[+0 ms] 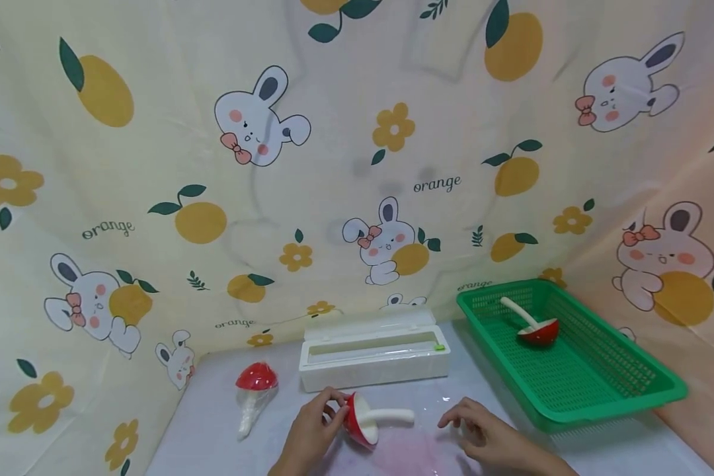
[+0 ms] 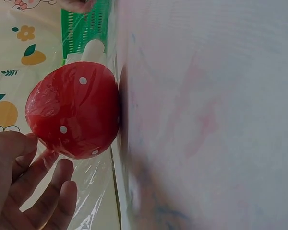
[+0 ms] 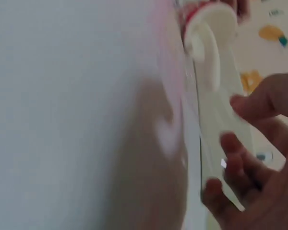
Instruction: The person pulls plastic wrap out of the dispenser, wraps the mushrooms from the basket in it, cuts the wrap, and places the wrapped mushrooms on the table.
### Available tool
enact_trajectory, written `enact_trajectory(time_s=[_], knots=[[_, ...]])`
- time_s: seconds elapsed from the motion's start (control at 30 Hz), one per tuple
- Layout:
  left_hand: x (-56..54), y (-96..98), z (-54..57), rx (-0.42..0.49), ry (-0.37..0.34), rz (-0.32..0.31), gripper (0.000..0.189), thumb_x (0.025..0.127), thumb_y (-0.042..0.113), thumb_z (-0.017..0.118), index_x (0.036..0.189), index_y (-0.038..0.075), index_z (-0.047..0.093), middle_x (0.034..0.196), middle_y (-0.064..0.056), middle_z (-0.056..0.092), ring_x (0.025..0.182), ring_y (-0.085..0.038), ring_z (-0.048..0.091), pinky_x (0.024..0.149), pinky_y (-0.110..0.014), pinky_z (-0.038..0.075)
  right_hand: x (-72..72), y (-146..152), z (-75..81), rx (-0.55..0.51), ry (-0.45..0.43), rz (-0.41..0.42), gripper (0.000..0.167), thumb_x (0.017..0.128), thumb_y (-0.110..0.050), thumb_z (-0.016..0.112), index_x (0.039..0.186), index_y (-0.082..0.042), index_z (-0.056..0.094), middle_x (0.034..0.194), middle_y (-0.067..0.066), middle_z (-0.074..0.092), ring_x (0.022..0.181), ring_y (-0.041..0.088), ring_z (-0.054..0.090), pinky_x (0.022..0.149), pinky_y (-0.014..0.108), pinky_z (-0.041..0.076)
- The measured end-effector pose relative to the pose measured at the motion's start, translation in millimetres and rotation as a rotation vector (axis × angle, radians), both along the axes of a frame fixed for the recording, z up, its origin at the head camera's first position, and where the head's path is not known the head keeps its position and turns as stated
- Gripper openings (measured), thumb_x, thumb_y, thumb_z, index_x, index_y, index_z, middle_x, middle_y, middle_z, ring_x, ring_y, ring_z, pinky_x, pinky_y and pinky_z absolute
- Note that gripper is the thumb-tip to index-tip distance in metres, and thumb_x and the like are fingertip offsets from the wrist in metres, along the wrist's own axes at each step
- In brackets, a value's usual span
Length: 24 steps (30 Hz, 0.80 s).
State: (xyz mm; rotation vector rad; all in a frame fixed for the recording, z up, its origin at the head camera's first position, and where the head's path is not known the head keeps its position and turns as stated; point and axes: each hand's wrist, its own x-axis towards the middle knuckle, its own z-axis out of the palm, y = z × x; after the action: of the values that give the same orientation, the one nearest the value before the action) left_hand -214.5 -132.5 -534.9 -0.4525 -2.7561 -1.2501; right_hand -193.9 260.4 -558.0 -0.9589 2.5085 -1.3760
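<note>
A toy mushroom (image 1: 361, 423) with a white-dotted red cap and a white stem lies on its side, stem toward the right. My left hand (image 1: 313, 430) holds its cap at the left edge with thumb and index finger, the other fingers spread loose in the left wrist view. Clear plastic wrap (image 2: 93, 201) shines over part of the cap and spreads beside it. My right hand (image 1: 490, 436) hovers right of the stem tip, fingers loosely bent and holding nothing. Its blurred fingers (image 3: 233, 143) are apart from the stem in the right wrist view.
Behind the hands stands a white wrap dispenser box (image 1: 375, 367), lid up, with a green slider. A wrapped mushroom (image 1: 256, 396) lies at the left. The green basket (image 1: 577, 420) at the right contains another mushroom (image 1: 538, 330). Printed cloth (image 1: 333, 198) hangs behind the table.
</note>
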Motion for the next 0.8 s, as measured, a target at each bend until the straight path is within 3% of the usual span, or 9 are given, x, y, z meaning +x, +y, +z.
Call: enact_trajectory(time_s=[0.1,0.23,0.47,0.6,0.8], knots=[[-0.4,0.6,-1.6,0.009,-0.001,-0.007,0.015,0.100,0.017,0.078,0.103,0.022,0.064,0.108,0.006,0.074,0.082,-0.003,0.062,0.068,-0.022,0.052,4.4,13,-2.8,0.028,-0.145,-0.004,0.041,0.096,0.003,0.068,0.128,-0.022,0.067,0.110,0.007,0.057,0.090,0.015,0.054,0.070,0.020,0.046],[-0.7,1.1,-3.2,0.013,-0.010,-0.005,0.015,0.100,0.015,0.077,0.102,0.021,0.063,0.109,0.005,0.074,0.082,-0.003,0.062,0.068,-0.022,0.053,9.9,19,-6.9,0.076,-0.304,-0.020,0.037,0.099,-0.009,0.073,0.132,-0.027,0.066,0.112,0.005,0.056,0.092,0.016,0.054,0.074,0.019,0.044],[-0.1,1.3,-1.1,0.015,-0.027,0.007,0.016,0.100,0.015,0.078,0.103,0.021,0.063,0.107,0.006,0.074,0.083,-0.005,0.062,0.069,-0.022,0.052,8.1,8,-10.1,0.068,-0.311,0.044,0.020,0.101,-0.018,0.076,0.120,-0.022,0.074,0.106,0.005,0.056,0.092,0.014,0.050,0.071,0.023,0.039],[-0.1,1.7,-2.2,0.013,-0.014,0.015,0.015,0.100,0.015,0.077,0.102,0.021,0.064,0.107,0.006,0.074,0.082,-0.003,0.062,0.069,-0.022,0.053,7.5,-2,-6.1,0.019,-0.375,0.058,0.007,0.103,-0.016,0.074,0.109,-0.015,0.077,0.104,0.006,0.061,0.091,0.013,0.056,0.075,0.019,0.046],[-0.9,2.0,-2.3,0.027,0.009,0.026,0.013,0.101,0.019,0.077,0.104,0.020,0.065,0.102,0.008,0.073,0.079,-0.002,0.061,0.068,-0.022,0.053,3.9,-18,2.5,0.001,-0.327,0.100,0.003,0.105,-0.016,0.070,0.107,-0.015,0.072,0.101,0.000,0.064,0.088,0.007,0.060,0.075,0.019,0.051]])
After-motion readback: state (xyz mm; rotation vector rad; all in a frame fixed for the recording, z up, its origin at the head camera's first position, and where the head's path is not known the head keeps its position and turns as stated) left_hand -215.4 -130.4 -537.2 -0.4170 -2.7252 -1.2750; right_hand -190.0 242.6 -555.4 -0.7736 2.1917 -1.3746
